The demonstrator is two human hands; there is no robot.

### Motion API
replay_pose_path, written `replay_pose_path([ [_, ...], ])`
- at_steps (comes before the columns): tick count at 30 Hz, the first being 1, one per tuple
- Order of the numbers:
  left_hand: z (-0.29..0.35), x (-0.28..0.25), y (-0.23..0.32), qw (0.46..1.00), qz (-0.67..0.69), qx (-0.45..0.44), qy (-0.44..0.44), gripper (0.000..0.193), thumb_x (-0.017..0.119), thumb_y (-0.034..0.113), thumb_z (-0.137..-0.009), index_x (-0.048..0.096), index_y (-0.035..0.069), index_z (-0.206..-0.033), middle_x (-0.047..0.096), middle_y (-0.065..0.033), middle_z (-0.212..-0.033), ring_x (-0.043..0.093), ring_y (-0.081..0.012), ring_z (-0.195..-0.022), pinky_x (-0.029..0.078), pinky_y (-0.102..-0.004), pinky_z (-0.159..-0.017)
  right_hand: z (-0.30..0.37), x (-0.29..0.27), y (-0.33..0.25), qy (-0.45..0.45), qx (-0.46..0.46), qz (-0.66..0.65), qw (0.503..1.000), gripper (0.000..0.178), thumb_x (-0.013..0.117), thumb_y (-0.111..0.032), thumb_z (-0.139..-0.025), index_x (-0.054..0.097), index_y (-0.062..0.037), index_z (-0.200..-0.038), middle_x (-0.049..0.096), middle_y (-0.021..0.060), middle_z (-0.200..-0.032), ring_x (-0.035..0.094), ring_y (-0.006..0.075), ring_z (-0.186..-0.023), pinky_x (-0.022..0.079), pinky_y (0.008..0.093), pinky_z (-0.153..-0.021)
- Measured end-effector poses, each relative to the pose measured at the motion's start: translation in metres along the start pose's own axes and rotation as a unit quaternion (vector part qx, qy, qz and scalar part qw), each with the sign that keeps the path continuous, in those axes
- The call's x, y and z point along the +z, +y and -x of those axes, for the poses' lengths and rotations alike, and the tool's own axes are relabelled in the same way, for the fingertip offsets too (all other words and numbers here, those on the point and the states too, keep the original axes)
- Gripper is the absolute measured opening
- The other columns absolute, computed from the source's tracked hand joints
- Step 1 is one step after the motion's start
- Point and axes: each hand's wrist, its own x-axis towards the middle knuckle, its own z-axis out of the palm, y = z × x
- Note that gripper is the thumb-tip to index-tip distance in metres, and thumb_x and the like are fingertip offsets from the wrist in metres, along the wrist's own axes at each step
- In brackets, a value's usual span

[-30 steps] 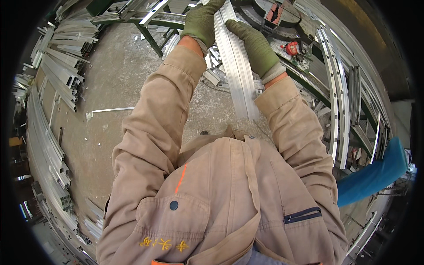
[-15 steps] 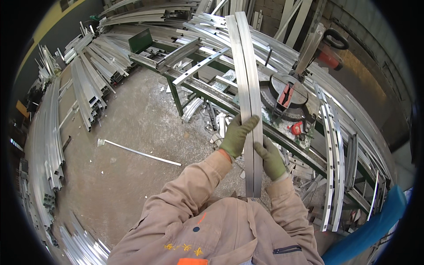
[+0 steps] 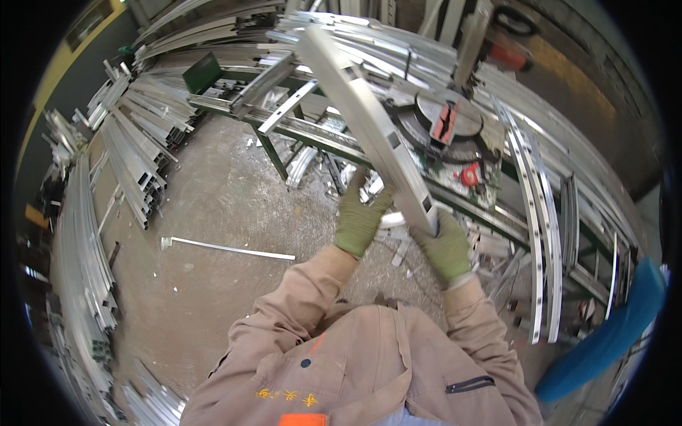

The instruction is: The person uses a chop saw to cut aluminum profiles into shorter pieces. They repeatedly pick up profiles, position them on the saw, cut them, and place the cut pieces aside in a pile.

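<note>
Stacked metal profiles crowd the workshop floor and green desk. Both gloved hands, left hand and right hand, have their fingers clamped on the near end of a long aluminium profile angled over the desk. It looks stiff, light and sharp-edged, best gripped at its flat sides.

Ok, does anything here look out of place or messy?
Yes. A lone thin metal strip lies loose on the concrete floor, apart from the stacked profiles, and offcuts litter the floor under the saw bench.

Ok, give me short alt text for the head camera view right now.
Both gloved hands, left hand and right hand, grip a long aluminium profile slanting up to the left, above a green saw bench amid stacked aluminium lengths.
</note>
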Motion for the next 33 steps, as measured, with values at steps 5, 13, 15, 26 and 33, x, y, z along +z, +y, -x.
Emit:
replay_pose_path([
  [5, 0.013, -0.034, 0.042, 0.85, -0.283, 0.442, -0.053, 0.065, 0.1, 0.014, -0.097, 0.074, 0.005, -0.156, 0.082, -0.0189, -0.15, 0.078, -0.0375, -0.141, 0.059, -0.0533, -0.122, -0.013, -0.07, 0.023, 0.06, -0.276, 0.328, 0.902, 0.054, 0.088, -0.012, -0.088, 0.075, -0.0056, -0.14, 0.083, 0.0162, -0.125, 0.079, 0.0398, -0.118, 0.06, 0.0535, -0.101],
  [13, 0.055, 0.015, 0.05, 0.791, -0.418, 0.117, -0.431, 0.114, 0.101, 0.059, -0.086, 0.054, 0.004, -0.174, 0.076, -0.0338, -0.15, 0.082, -0.0529, -0.124, 0.068, -0.056, -0.107, -0.003, -0.095, -0.011, -0.024, -0.448, 0.389, 0.804, 0.024, 0.081, -0.018, -0.099, 0.079, -0.0134, -0.123, 0.082, 0.0054, -0.123, 0.078, 0.025, -0.128, 0.057, 0.0507, -0.126],
  [15, 0.08, 0.022, 0.032, 0.837, -0.404, 0.094, -0.356, 0.107, 0.099, 0.049, -0.089, 0.052, 0.005, -0.176, 0.076, -0.0351, -0.148, 0.082, -0.0533, -0.122, 0.068, -0.0563, -0.106, 0.007, -0.103, -0.018, -0.015, -0.441, 0.378, 0.814, 0.03, 0.081, -0.014, -0.099, 0.08, -0.012, -0.129, 0.082, 0.008, -0.134, 0.075, 0.0289, -0.138, 0.052, 0.0514, -0.134],
  [26, 0.031, -0.005, 0.041, 0.817, 0.057, -0.235, -0.523, 0.097, 0.106, 0.038, -0.084, 0.067, -0.005, -0.162, 0.085, -0.0202, -0.138, 0.085, -0.0312, -0.12, 0.069, -0.0458, -0.106, 0.019, -0.058, -0.017, 0.013, 0.036, -0.437, 0.899, 0.086, 0.086, -0.061, -0.112, 0.062, 0.0025, -0.165, 0.078, 0.0143, -0.142, 0.076, 0.0269, -0.133, 0.063, 0.0422, -0.114],
  [33, 0.053, -0.003, 0.038, 0.888, 0.044, -0.172, -0.424, 0.084, 0.101, 0.032, -0.095, 0.068, -0.006, -0.162, 0.083, -0.0132, -0.134, 0.08, -0.0222, -0.115, 0.064, -0.0409, -0.107, 0.024, -0.043, -0.039, 0.05, 0.051, -0.508, 0.859, 0.067, 0.077, -0.056, -0.12, 0.07, 0.0002, -0.156, 0.082, 0.0084, -0.129, 0.079, 0.0176, -0.116, 0.066, 0.036, -0.102],
])
